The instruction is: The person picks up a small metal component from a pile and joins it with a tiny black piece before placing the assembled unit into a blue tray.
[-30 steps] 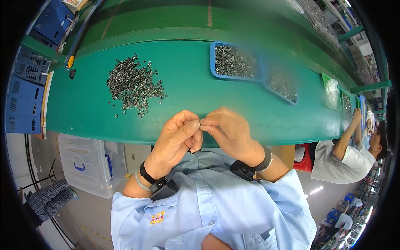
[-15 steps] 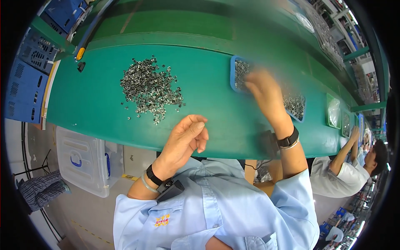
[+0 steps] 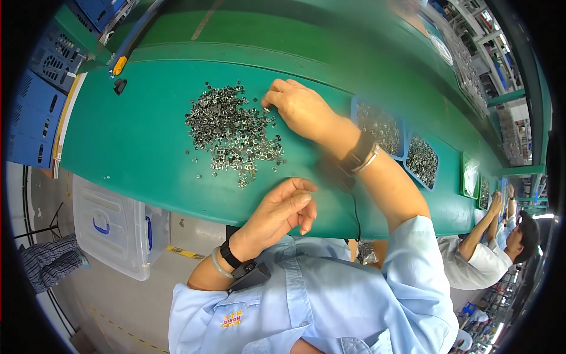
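Observation:
A loose pile of small dark and silvery metal parts point(image 3: 230, 130) lies on the green work surface point(image 3: 130, 147). At the pile's upper right edge is my right hand point(image 3: 300, 109), its fingers bent down and drawn together at the tips. A tiny part shows by those fingertips; whether it is gripped is hard to make out. My left hand point(image 3: 280, 212) hovers over the front edge, nearest the pile's lower right side. Its fingers are curled with the thumb against them, and what they may hold is hidden.
Two blue trays of small parts, one farther point(image 3: 354, 106) and one nearer point(image 3: 437, 171), stand to the right. Beyond is a green tray point(image 3: 464, 177) with a clear bag. A yellow-handled cutter point(image 3: 119, 66) lies far left. Co-worker point(image 3: 486, 253) sits at right.
My right hand has moved left from the blue trays to the edge of the pile. My left hand keeps its curled shape. The whole view has shifted slightly.

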Motion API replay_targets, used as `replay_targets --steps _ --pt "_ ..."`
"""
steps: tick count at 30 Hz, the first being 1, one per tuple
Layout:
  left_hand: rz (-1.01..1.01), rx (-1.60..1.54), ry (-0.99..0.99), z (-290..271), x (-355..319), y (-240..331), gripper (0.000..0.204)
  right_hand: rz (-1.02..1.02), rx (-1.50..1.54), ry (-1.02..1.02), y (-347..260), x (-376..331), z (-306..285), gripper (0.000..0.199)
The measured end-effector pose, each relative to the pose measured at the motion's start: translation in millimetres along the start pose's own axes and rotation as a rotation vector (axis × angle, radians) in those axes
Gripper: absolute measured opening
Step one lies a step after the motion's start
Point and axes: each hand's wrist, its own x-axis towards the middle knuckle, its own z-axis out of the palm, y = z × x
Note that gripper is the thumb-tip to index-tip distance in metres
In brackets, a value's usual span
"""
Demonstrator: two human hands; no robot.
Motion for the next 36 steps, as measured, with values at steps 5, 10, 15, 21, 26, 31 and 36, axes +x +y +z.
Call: replay_targets --steps 5,10,15,21,26,31,36 --pt "-0.032 -0.022 -0.008 -1 0 1 0.021 0.182 0.108 -0.114 -9 -31 -32 0.012" --pt "-0.029 -0.017 -0.016 0 3 3 0.021 0.314 0.178 -0.014 -9 -61 -40 0.010" --pt "-0.010 -0.021 -0.014 0 1 2 0.020 0.297 0.120 0.018 -16 -63 -26 0.010" --pt "0.008 -0.023 -0.002 1 0 0 0.018 0.320 0.069 -0.009 -21 -65 -13 0.013" --pt "0.059 0.016 0.080 6 1 3 0.020 0.252 0.270 0.055 -41 -88 -31 0.014" --pt "0.143 0.214 0.229 23 7 5 0.022 0.169 0.295 0.107 -63 -116 -49 0.019" --pt "0.136 0.329 0.264 37 9 -2 0.023 0.200 0.295 0.123 -74 -137 -56 0.031"
